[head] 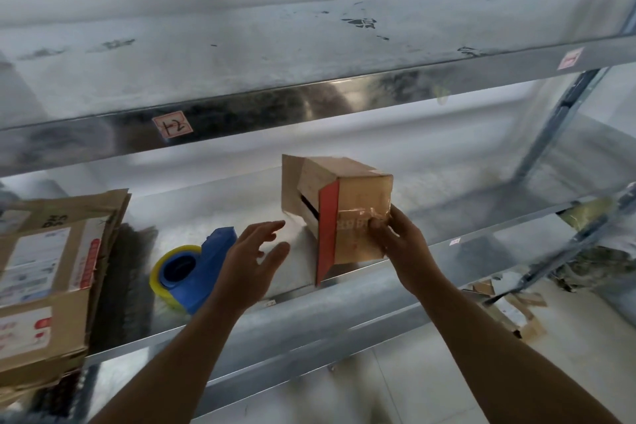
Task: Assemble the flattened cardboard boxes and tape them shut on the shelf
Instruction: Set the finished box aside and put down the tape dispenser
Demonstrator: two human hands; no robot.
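Note:
A small cardboard box [358,196] lies on its side on the metal shelf [430,213], its open end facing left with two flaps sticking out, one of them red-edged. My right hand [402,241] grips the box's near lower corner, thumb on a patch of clear tape. My left hand [254,255] hovers open just left of the box, fingers spread, touching nothing. A blue tape dispenser [192,272] with a yellow-rimmed roll lies on the shelf under my left hand. A stack of flattened cardboard boxes [51,279] sits at the far left.
An upper metal shelf [275,55] with a label reading 12 spans the view overhead. At the right, a grey upright post [564,113] rises from the shelf. Cardboard scraps [509,306] lie on the floor below at the right.

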